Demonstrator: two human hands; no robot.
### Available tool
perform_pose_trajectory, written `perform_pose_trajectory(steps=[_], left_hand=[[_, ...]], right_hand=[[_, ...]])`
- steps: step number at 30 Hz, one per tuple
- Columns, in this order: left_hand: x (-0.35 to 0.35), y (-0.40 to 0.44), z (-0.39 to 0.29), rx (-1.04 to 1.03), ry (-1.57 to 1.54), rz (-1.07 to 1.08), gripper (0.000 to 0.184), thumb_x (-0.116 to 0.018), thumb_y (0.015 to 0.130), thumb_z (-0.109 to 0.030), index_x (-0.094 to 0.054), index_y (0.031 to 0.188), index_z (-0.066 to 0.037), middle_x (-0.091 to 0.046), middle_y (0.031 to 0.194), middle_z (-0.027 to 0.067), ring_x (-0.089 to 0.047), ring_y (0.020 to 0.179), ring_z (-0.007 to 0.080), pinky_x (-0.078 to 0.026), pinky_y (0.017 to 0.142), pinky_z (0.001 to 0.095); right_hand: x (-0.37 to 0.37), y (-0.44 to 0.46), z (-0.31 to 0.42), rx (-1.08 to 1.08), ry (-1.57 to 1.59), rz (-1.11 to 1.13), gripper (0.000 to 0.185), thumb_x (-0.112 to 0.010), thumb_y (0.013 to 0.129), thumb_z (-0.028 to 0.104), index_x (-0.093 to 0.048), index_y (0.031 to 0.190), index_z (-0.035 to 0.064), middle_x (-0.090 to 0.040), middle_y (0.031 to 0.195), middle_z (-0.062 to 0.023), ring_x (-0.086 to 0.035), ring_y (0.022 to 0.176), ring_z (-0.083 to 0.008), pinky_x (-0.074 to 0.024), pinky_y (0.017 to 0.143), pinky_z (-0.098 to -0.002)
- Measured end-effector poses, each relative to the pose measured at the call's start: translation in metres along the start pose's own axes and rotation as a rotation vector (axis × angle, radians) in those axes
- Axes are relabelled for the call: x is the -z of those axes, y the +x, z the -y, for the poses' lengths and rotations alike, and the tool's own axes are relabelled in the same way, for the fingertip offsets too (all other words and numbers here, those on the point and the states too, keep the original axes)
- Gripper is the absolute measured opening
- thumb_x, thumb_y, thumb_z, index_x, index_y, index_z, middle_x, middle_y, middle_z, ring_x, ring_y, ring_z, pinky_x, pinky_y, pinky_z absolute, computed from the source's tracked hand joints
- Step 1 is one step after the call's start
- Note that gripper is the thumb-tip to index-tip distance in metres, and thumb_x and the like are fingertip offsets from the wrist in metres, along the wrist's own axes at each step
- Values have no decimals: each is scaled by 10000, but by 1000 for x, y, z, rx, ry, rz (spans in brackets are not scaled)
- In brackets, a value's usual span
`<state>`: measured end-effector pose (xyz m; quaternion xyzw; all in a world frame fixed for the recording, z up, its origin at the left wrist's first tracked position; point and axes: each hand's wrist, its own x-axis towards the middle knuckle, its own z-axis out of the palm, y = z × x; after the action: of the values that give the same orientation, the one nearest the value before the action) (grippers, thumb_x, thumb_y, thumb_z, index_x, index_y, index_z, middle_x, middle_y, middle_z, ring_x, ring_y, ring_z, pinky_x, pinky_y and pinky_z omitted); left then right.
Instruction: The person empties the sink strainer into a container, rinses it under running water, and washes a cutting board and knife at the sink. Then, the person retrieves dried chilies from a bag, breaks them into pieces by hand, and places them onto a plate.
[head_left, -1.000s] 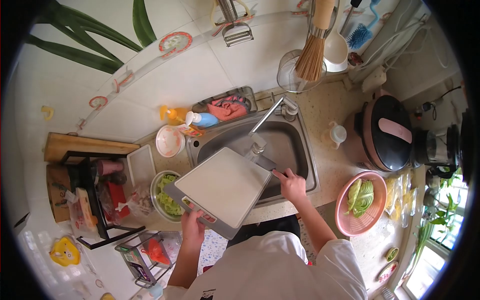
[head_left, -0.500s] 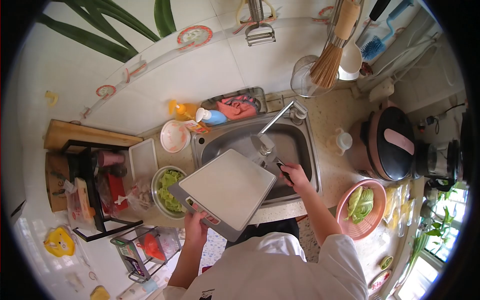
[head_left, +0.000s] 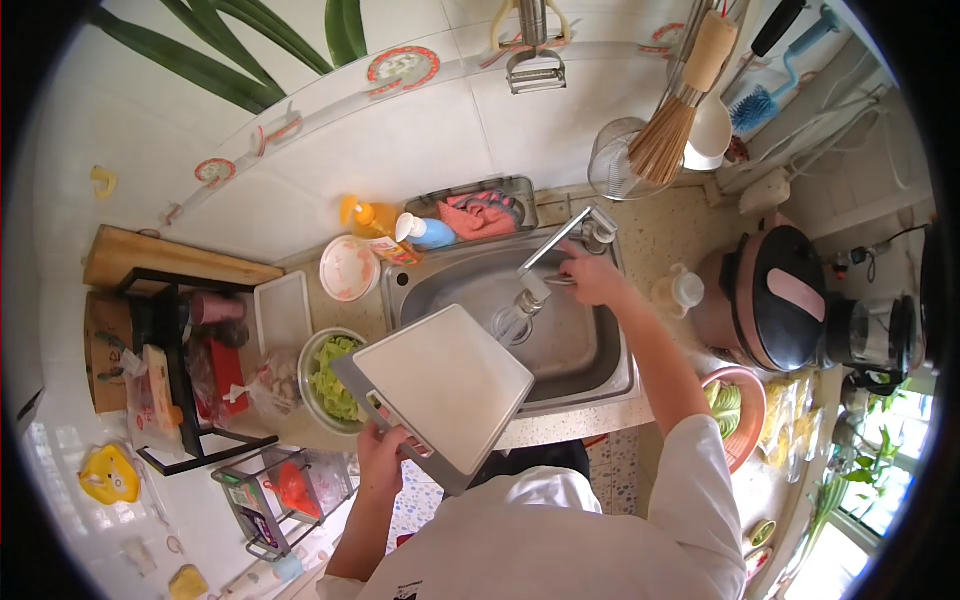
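My left hand (head_left: pixel 382 455) is closed on the handle slot of a cutting board (head_left: pixel 445 385), pale with a grey rim, tilted over the near left edge of the sink (head_left: pixel 590 375). Behind the faucet spout, my right hand (head_left: pixel 597 277) reaches over the sink with its fingers bent. A thin greyish edge shows at its fingertips, but what it belongs to is unclear. Water runs from the faucet (head_left: pixel 545 250) into the basin. Left of the board stands a metal bowl (head_left: pixel 310 400) of cut lettuce (head_left: pixel 335 380).
A pink basket (head_left: pixel 745 450) with a leafy vegetable (head_left: pixel 725 405) and a rice cooker (head_left: pixel 775 290) stand on the right. Behind the sink are soap bottles (head_left: pixel 425 232) and a caddy with a pink cloth (head_left: pixel 480 213). A black rack (head_left: pixel 190 380) occupies the left.
My right hand has moved up, away from me, toward the faucet. The black handle it held is no longer visible. The board has shifted slightly left and toward me.
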<state>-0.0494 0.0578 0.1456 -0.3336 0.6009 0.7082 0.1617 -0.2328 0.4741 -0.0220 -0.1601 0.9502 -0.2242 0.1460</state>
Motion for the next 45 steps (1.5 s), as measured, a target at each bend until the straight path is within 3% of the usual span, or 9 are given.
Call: perform_pose_trajectory(steps=[10, 19, 22, 24, 26, 31, 39, 43, 45], left_hand=[[15, -22, -19, 25, -58, -11, 602, -556, 838, -17, -405, 1410, 93, -677, 1017, 212, -732, 794, 340, -638, 671, 444], [20, -42, -31, -36, 51, 37, 623, -558, 802, -25, -408, 1390, 119, -690, 1014, 262, -739, 790, 373, -644, 674, 472], [24, -46, -31, -49, 69, 64, 594, -575, 824, -39, -435, 1380, 116, -691, 1016, 229, -738, 787, 331, -643, 671, 428], [22, -49, -38, -53, 68, 94, 570, -579, 855, -44, -454, 1389, 112, -684, 1022, 182, -731, 789, 281, -642, 682, 387], [20, -47, -41, -69, 52, 113, 556, -594, 833, -57, -464, 1350, 101, -692, 1011, 210, -741, 782, 298, -636, 656, 388], [27, -43, -48, -14, 77, 169, 613, -569, 835, -77, -436, 1408, 95, -678, 1047, 168, -732, 816, 264, -637, 704, 367], [39, -32, -39, 0, 56, 207, 645, -567, 812, -86, -435, 1425, 69, -671, 1067, 169, -731, 856, 271, -637, 732, 379], [50, -29, -39, 0, 54, 232, 591, -570, 816, -63, -450, 1383, 57, -671, 1052, 164, -731, 844, 279, -638, 721, 389], [51, -29, -42, -13, 52, 246, 510, -594, 817, -60, -477, 1302, 43, -668, 1045, 158, -733, 847, 297, -636, 699, 397]], right_hand=[[7, 37, 5, -200, -263, 86, 263, -687, 760, 110, -719, 999, 7, -510, 1430, -226, -715, 966, -366, -592, 802, -481], [-6, -2, 9, -203, -76, -58, 260, -713, 806, 153, -713, 1005, -15, -440, 1516, -219, -698, 989, -388, -572, 865, -474], [-64, -47, 10, -189, 90, -386, 312, -703, 845, 164, -681, 1117, 12, -583, 1347, -229, -716, 902, -355, -572, 807, -456], [-76, -83, 37, -430, 491, -280, 316, -714, 880, 176, -664, 1131, -9, -659, 1024, -169, -684, 679, -259, -546, 615, -381], [-86, -118, 73, -741, 990, -239, 310, -713, 922, 193, -653, 1130, -28, -655, 754, -89, -612, 495, -154, -477, 442, -297], [-138, -179, 129, -846, 1290, -422, 304, -666, 972, 193, -635, 1163, -42, -661, 895, -83, -565, 482, -105, -423, 412, -262], [-133, -215, 203, -635, 1368, -401, 331, -705, 954, 159, -651, 1215, -38, -626, 778, -26, -524, 505, -92, -446, 465, -263], [-136, -210, 209, -673, 1399, -336, 302, -717, 943, 169, -692, 1178, -21, -601, 734, -10, -506, 506, -70, -434, 450, -250], [-139, -206, 200, -714, 1382, -312, 311, -722, 930, 178, -699, 1169, -18, -632, 738, -40, -566, 547, -123, -475, 503, -280]])
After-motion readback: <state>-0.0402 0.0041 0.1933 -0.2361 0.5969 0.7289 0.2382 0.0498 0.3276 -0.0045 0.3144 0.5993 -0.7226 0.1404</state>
